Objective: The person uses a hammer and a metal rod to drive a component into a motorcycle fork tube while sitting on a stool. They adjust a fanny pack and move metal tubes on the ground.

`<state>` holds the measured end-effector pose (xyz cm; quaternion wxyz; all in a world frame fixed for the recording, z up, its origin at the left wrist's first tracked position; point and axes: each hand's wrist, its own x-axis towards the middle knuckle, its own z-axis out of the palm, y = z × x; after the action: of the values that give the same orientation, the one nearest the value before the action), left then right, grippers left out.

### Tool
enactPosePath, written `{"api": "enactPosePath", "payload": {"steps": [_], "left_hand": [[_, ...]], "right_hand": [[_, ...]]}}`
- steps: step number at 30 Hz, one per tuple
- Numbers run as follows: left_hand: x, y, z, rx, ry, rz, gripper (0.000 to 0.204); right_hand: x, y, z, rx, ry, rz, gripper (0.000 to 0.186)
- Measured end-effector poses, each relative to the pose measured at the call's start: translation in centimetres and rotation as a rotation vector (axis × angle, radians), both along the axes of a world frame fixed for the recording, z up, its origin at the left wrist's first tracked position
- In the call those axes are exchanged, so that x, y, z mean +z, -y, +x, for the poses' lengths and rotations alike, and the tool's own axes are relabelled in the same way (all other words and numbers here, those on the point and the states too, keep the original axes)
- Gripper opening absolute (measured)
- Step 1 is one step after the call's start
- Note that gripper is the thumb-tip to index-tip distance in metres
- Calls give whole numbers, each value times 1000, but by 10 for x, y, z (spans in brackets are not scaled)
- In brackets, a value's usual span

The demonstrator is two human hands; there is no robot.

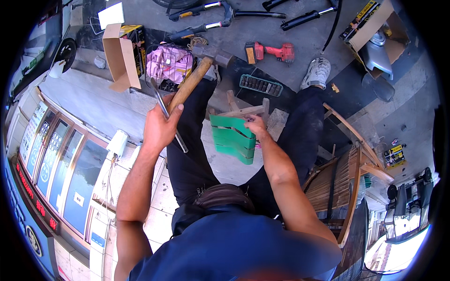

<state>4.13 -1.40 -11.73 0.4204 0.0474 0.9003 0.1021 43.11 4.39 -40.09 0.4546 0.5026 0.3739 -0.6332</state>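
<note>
My left hand (pixel 161 125) is closed around the wooden handle of a hammer (pixel 193 83), its metal head raised and pointing away from me. The same hand also grips a thin metal rod (pixel 180 141) that crosses the handle and sticks out at both ends; its tip's kind cannot be made out. My right hand (pixel 256 125) is closed on the edge of a small wooden stool with a green strap seat (pixel 230 136). The stool is tilted between my legs, and its wooden legs point away from me. Gaps show between the green straps.
A red cordless impact wrench (pixel 280 52) and a green socket tray (pixel 260 85) lie ahead. To the left stand an opened carton (pixel 123 63) and a wire basket with pink cloth (pixel 169 63). At right are a carton with metal parts (pixel 375 49) and a bamboo chair (pixel 335 180).
</note>
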Motion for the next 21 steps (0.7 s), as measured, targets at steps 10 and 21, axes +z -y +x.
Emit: {"api": "enactPosePath", "payload": {"steps": [10,21], "left_hand": [[-30,33,21,126,79,-263,47],[-24,15,23,152,88,-267,45]], "right_hand": [[-97,-82,41,-389,51,-135,54],[-126,-124,16,-397,-121,89,43]]}}
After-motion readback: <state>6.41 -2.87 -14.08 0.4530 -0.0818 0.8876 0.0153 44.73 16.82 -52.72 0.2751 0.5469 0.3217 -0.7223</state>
